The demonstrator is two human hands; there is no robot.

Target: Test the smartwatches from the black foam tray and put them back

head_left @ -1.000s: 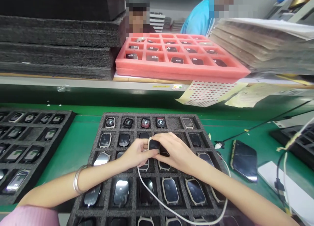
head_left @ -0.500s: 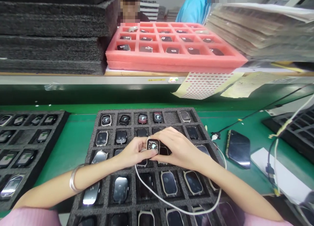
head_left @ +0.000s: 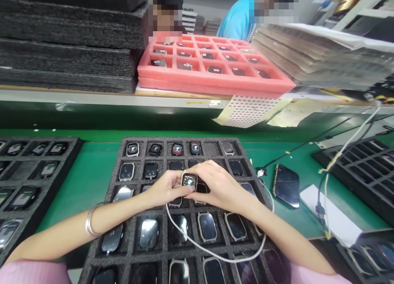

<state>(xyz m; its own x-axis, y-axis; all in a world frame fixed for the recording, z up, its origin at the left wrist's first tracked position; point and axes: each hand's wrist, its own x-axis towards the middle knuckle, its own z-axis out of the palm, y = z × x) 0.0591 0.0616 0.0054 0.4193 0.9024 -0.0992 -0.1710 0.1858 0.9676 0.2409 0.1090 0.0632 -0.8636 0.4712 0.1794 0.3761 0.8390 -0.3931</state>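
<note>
"What do you have between your hands?"

"You have 1 watch (head_left: 188, 182), its screen lit with a dial, raised over the dark foam tray (head_left: 210, 146). Your left hand (head_left: 163, 189), at 9 o'clock of the watch, is clamped on it, the thumb along the screen's lower edge. Your right hand (head_left: 217, 187), at 3 o'clock, is clamped on it too, its fingertips partly hidden."

"And the white cable (head_left: 234, 261) near you?"

"It shows below your left hand, at 8 o'clock, and loops through 5 o'clock over the tray to the far side of your right forearm. You cannot tell whether it joins the watch."

"What lies around you?"

"Between 10 and 12 o'clock, 4 watches (head_left: 177, 149) in the tray's far row show lit dials. At 3 o'clock, well apart, a phone (head_left: 287, 186) lies on your green table (head_left: 76, 165). At 12 o'clock, a pink foam tray (head_left: 209, 83) rests on the shelf (head_left: 107, 100) before you."
</note>
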